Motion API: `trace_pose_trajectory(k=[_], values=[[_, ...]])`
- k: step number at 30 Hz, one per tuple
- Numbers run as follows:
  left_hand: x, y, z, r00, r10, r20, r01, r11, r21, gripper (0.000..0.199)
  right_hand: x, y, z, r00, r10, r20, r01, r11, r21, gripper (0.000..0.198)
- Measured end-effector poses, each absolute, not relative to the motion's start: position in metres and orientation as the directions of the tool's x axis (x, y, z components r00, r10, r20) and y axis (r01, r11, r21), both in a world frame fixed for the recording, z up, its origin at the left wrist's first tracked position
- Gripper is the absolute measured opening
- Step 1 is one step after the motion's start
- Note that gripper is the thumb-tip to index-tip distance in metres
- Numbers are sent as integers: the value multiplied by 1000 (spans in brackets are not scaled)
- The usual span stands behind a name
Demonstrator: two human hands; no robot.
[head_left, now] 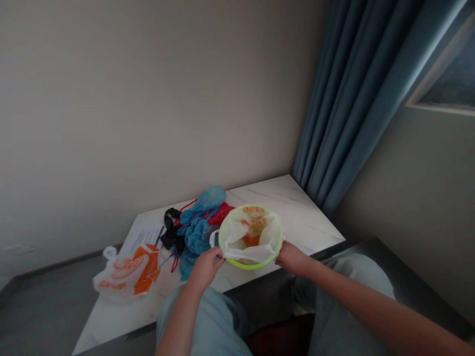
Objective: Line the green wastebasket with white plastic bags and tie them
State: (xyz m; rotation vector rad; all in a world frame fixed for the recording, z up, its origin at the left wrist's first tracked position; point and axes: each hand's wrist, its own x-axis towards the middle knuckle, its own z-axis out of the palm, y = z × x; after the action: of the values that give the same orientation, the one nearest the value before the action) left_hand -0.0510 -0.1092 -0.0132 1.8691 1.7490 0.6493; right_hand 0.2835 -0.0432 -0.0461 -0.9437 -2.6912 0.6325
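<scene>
A light green bin [248, 266] stands near the front edge of the table, its round opening facing up towards me. Inside it lies a white plastic bag [256, 253] with orange print, its edge spread around the rim. At the bin's left front, my left hand [206, 268] pinches the bag's edge between thumb and fingers. My right hand [293, 258] is closed at the right side of the rim, also on the bag's edge; its fingertips are partly hidden.
Left of the bin, blue plastic bags [198, 235] lie heaped with a black bag [171, 232] and a red bag [222, 213]. A white-and-orange bag [128, 272] rests on the marbled table [282, 190] beside a printed sheet [143, 238]. A blue curtain [345, 99] hangs at the right.
</scene>
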Motion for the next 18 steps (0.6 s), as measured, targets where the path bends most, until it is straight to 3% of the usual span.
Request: trace_pose_trajectory(k=[7, 14, 18], values=[[-50, -104, -20, 39, 998, 41, 702, -57, 710, 12, 267, -45, -63, -785, 617, 58, 552, 739, -387, 25], [-47, -94, -31, -76, 983, -169, 659, 177, 731, 8, 248, -53, -76, -677, 720, 155, 575, 648, -500, 49], [-44, -89, -38, -97, 978, -183, 654, 201, 729, 6, 249, -45, -86, -646, 760, 69, 658, 600, -455, 41]])
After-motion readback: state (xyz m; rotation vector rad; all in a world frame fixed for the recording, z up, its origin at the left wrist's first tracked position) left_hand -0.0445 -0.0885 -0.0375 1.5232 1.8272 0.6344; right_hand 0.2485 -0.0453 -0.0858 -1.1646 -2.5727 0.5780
